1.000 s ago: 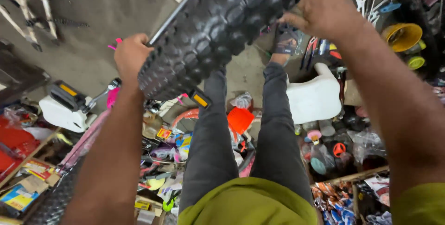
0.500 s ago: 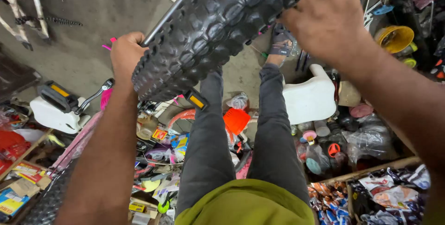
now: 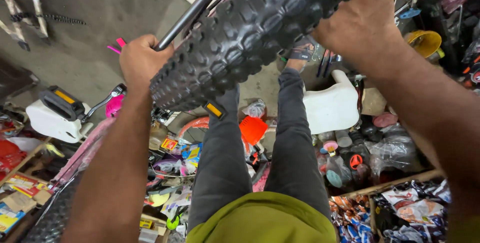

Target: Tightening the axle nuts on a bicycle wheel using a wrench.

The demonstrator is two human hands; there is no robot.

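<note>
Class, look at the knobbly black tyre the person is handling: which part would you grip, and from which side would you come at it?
Grip the tyre across its tread, one hand at each end of the visible arc, as the left hand and right hand do. Come from the outer, knobbed side: the raised blocks probably give purchase, and the curve fits a wrapping palm. The dark rim lies inside.

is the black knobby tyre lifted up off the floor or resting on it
Lifted. The black knobby tyre is gripped by the left hand and right hand, above the person's legs, with the grey concrete floor far below.
</note>
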